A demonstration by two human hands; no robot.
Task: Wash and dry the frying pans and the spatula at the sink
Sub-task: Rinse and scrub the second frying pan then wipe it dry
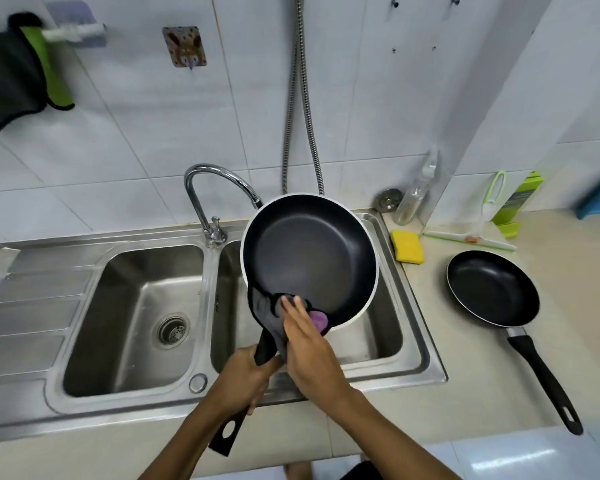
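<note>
Bright, even, cool indoor light, soft faint shadows, pale glare on the steel sink (426,344) rim and faucet (201,174), wide-angle bending of wall tiles (118,116) and table (482,375) edge, corners smeared, hanging cloth (7,81) blurred, centre fairly sharp.

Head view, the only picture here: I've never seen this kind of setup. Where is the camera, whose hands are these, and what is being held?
There is no machine here. A person works bare-handed, and the single camera sits on their head, looking down at a double sink. The left hand has its grip round the handle of the large frying pan, held tilted over the right basin. The right hand presses a dark cloth against the pan's near rim with straight fingers. On the counter to the right lie a smaller frying pan and a yellow sponge.
</note>
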